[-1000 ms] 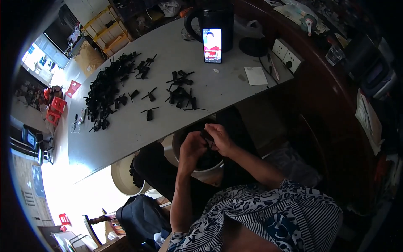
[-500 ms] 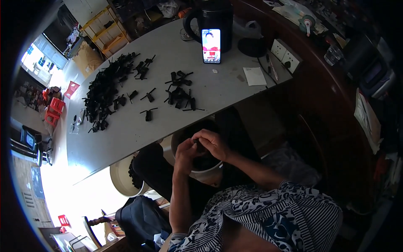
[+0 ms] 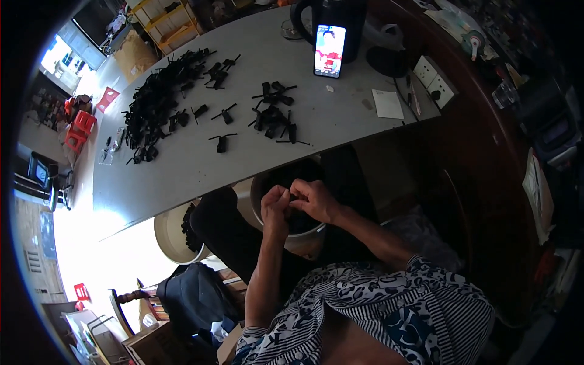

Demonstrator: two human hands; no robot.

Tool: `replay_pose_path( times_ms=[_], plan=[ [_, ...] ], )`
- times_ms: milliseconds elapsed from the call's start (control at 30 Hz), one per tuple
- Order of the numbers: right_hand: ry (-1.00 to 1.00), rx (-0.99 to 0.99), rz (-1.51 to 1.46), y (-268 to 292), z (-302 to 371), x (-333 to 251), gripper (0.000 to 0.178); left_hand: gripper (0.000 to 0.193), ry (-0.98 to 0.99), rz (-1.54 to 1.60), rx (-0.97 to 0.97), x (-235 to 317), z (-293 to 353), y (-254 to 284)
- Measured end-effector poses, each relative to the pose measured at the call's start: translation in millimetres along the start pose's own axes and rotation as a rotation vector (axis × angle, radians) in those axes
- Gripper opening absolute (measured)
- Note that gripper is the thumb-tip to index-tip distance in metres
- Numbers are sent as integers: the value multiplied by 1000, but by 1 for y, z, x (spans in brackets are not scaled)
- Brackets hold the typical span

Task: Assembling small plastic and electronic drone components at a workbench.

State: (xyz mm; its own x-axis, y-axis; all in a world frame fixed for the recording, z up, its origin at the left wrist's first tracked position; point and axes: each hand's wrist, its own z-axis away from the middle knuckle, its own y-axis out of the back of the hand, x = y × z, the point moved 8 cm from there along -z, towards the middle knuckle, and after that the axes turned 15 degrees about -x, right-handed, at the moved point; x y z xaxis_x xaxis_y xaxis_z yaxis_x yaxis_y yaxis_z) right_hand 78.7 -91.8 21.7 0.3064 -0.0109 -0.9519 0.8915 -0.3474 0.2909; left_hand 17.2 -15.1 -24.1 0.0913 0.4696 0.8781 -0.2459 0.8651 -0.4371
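Off the table edge [image 3: 182, 198], both hands [image 3: 311, 199] hover above a bucket [image 3: 304, 244].

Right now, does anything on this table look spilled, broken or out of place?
Nothing looks plainly spilled or broken. A small white scrap lies in front of the phone; it looks stray because it matches none of the black parts on the table.

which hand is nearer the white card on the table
Right: the right hand is below and left of the white card in view; the left hand is farther left.
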Motion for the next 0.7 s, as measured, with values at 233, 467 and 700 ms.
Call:
replay_pose_path(
  times_ms=[233,467,700],
  plan=[
    [-123,-72,178,6,-13,12,22,15,-50,-21,43,-7,-14,14],
    [-161,409,860,82,-40,1,17,34,306,204,268,-50,-18,52],
    [-32,312,175,106,-29,27,4,31,44,-249,104,-10,-22,70]
  ],
)
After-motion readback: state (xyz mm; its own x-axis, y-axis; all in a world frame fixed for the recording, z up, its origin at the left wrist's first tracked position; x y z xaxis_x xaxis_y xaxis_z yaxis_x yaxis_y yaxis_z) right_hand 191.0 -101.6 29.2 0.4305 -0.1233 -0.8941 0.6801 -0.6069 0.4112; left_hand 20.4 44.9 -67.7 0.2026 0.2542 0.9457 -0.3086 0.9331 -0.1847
